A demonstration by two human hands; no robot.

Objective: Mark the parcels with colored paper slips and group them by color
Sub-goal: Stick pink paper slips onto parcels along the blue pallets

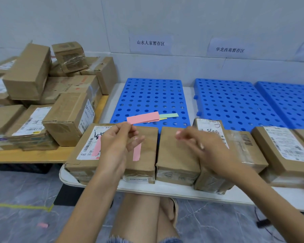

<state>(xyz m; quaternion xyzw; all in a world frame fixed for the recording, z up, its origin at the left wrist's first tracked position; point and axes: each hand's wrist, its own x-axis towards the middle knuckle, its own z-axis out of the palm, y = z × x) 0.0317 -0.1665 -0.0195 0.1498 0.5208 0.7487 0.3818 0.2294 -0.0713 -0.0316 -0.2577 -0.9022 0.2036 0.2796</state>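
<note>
hands above brown parcels (pixel 177 151) on the white bench (pixel 165 189)
left hand (pixel 116 142) fingers pinch a slip stack (pixel 144 117), pink on top, over one bearing a pink slip (pixel 136 153); right hand (pixel 205 146) blurred, grip unclear.

Row of parcels (pixel 177 155) before pallets (pixel 147 95), slips (pixel 96 148) atop leftmost, box pile (pixel 42 95) left
</note>
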